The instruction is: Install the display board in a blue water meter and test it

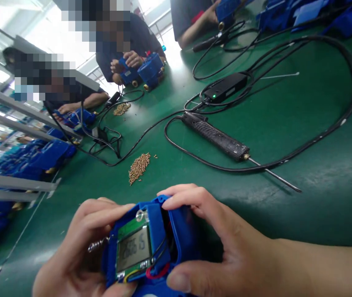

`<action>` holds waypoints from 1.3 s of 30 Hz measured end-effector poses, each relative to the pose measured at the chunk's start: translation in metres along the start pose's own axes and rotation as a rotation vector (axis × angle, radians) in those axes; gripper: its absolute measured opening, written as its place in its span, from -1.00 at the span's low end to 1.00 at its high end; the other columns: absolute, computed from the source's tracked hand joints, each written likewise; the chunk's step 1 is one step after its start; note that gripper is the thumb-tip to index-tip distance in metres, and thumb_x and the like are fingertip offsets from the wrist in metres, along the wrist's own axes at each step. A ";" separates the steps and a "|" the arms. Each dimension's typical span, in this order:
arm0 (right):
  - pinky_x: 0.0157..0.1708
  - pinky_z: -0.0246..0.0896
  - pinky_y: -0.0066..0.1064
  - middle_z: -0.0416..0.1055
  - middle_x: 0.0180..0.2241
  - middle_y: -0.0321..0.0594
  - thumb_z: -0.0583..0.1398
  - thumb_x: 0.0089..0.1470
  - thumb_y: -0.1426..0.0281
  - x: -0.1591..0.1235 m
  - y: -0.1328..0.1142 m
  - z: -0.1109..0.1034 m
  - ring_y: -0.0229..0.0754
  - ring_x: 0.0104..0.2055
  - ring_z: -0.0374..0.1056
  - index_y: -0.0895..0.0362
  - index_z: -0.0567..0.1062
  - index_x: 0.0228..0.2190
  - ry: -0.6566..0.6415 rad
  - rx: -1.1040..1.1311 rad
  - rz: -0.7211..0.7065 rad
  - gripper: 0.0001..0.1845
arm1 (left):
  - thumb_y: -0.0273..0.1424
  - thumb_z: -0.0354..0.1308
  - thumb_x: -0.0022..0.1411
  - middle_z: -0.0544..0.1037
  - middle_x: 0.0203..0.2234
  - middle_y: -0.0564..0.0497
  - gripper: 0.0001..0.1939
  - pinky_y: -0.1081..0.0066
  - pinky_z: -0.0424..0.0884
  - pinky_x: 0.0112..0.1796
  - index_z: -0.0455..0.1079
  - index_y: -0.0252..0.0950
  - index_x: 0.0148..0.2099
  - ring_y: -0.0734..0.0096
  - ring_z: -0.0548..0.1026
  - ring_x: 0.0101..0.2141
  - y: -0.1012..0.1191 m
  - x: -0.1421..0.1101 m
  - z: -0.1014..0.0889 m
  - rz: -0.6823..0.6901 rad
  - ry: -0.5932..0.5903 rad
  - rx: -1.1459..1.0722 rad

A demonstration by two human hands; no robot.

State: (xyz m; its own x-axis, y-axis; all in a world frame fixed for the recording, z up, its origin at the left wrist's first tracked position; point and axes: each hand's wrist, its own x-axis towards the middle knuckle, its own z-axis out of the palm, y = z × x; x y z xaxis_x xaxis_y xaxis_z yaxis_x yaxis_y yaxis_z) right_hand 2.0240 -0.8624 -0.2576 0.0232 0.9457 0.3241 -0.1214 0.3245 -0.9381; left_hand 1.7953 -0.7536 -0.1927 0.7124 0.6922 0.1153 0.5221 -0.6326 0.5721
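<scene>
Both my hands grip a blue plastic meter housing (160, 231) low in the head view, just above the green table. It carries a green circuit board with a grey LCD screen (133, 248) showing digits, plus red and black wires. My left hand (80, 251) wraps its left side, fingers curled over the top corner by a small metal spring (97, 245). My right hand (225, 243) clamps the right side, fingers over the top and thumb under the bottom edge.
A black electric screwdriver (217, 138) with a long bit lies ahead on the green table (302, 123), its cable looping widely. A pile of small brass screws (139, 167) sits ahead. A black power box (224, 87) is farther back. Other people handle blue housings at the far side.
</scene>
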 end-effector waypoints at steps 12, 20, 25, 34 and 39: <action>0.30 0.19 -0.23 0.31 0.22 -0.15 0.29 0.21 0.31 0.007 -0.006 -0.006 -0.14 0.27 0.28 -0.03 0.24 0.20 -0.095 -0.006 0.035 -0.41 | -0.14 0.29 0.18 0.28 -0.16 0.06 -0.45 0.35 0.41 -0.27 0.22 0.15 0.17 0.27 0.37 -0.19 0.000 0.006 0.001 0.057 -0.088 -0.144; 0.35 0.10 -0.13 0.18 0.32 -0.16 0.45 -0.02 0.28 0.028 -0.032 -0.010 -0.04 0.40 0.07 -0.08 0.38 0.14 -0.176 -0.318 -0.038 -0.29 | -0.26 0.33 0.14 0.34 -0.17 0.07 -0.49 0.38 0.44 -0.24 0.30 0.06 0.12 0.30 0.41 -0.17 -0.003 0.011 0.004 0.128 -0.010 -0.218; 0.33 0.14 -0.15 0.36 0.22 -0.15 0.37 0.11 0.27 0.043 -0.061 -0.005 -0.09 0.31 0.24 0.02 0.48 0.07 -0.303 -0.498 0.050 -0.51 | -0.31 0.37 0.06 0.38 -0.21 0.07 -0.53 0.39 0.42 -0.24 0.39 -0.07 0.04 0.32 0.42 -0.21 0.002 0.012 0.003 0.130 0.026 -0.235; 0.30 0.19 -0.19 0.39 0.21 -0.15 0.29 0.20 0.28 0.052 -0.085 -0.005 -0.09 0.29 0.28 0.07 0.51 0.01 -0.445 -0.612 0.091 -0.66 | -0.26 0.34 0.07 0.40 -0.23 0.04 -0.62 0.31 0.36 -0.21 0.45 -0.14 -0.04 0.25 0.40 -0.19 0.009 0.016 0.004 0.143 0.045 -0.211; 0.28 0.23 -0.14 0.31 0.26 -0.15 0.35 0.13 0.37 0.038 -0.077 -0.001 -0.05 0.31 0.26 0.05 0.51 -0.10 -0.301 -0.482 0.158 -0.72 | -0.25 0.34 0.02 0.37 -0.27 0.01 -0.59 0.28 0.36 -0.27 0.47 -0.20 -0.05 0.20 0.39 -0.22 0.008 0.020 0.006 0.148 0.065 -0.170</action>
State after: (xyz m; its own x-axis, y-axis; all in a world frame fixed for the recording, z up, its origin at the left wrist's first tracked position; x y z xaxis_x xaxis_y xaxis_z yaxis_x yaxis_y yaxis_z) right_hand 2.0350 -0.8511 -0.1730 -0.2493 0.9596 0.1306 0.3658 0.2182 -0.9048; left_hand 1.8164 -0.7472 -0.1907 0.7410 0.6203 0.2571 0.3233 -0.6651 0.6731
